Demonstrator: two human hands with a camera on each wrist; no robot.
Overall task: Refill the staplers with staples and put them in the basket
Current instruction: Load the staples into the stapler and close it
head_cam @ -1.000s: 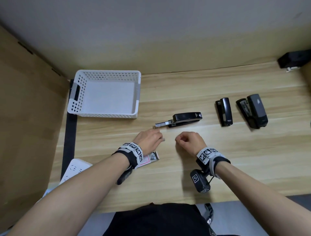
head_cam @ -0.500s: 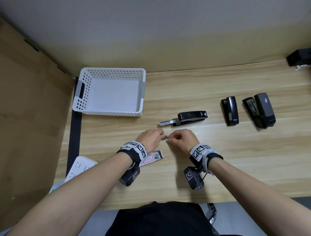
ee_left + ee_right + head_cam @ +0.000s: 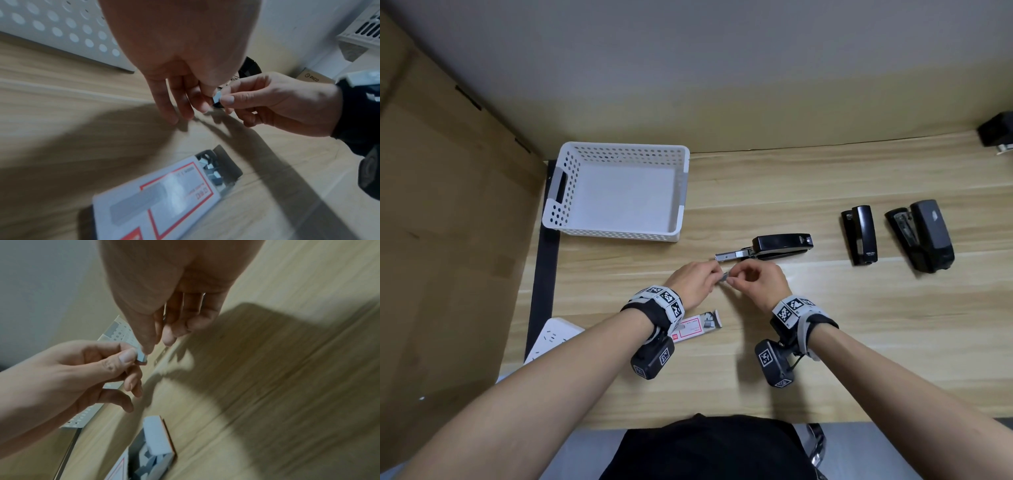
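A short strip of staples (image 3: 724,277) (image 3: 217,98) (image 3: 142,357) is pinched at once by my left hand (image 3: 697,281) and my right hand (image 3: 756,281), just above the wooden table (image 3: 825,325). Right behind them lies a black stapler (image 3: 780,245) with its metal staple tray (image 3: 731,256) pulled out to the left. Two more black staplers (image 3: 859,234) (image 3: 923,236) lie to the right. The white perforated basket (image 3: 681,192) stands at the back left with nothing in it. An open staple box (image 3: 697,327) (image 3: 164,194) (image 3: 152,449) lies beside my left wrist.
A white power strip (image 3: 553,337) sits at the table's near left edge. A brown board (image 3: 448,240) walls off the left side. A dark object (image 3: 998,132) sits at the far right corner by the wall.
My two hands have come together; the right hand now shares the pinch on the staple strip that the left hand brought up. The view has shifted slightly.
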